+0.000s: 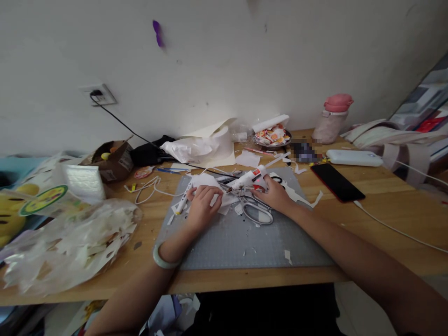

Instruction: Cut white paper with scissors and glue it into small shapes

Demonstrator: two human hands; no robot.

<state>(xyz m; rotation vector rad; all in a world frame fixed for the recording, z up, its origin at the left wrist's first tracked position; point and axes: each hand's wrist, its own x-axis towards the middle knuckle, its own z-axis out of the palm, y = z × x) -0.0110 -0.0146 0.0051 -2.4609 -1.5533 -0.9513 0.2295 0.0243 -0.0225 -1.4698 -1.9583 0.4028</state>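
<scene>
My right hand (275, 193) grips a white glue gun (249, 178) with red markings, its nozzle pointing left toward a white paper piece (204, 181). My left hand (203, 204) presses down on that paper, fingers curled over it, on a grey cutting mat (245, 242). Silver scissors (257, 211) lie on the mat just below the glue gun, between my hands. A white pen-like tool (184, 201) rests left of my left hand. A pale green bangle (163, 259) circles my left wrist.
A red-edged phone (336, 182) and white power bank (353, 157) lie at right with a cable. A pink bottle (332, 119), snack dish (272, 136), crumpled white bag (196, 147), cardboard box (114, 161) and plastic bag of paper scraps (70, 242) crowd the wooden desk.
</scene>
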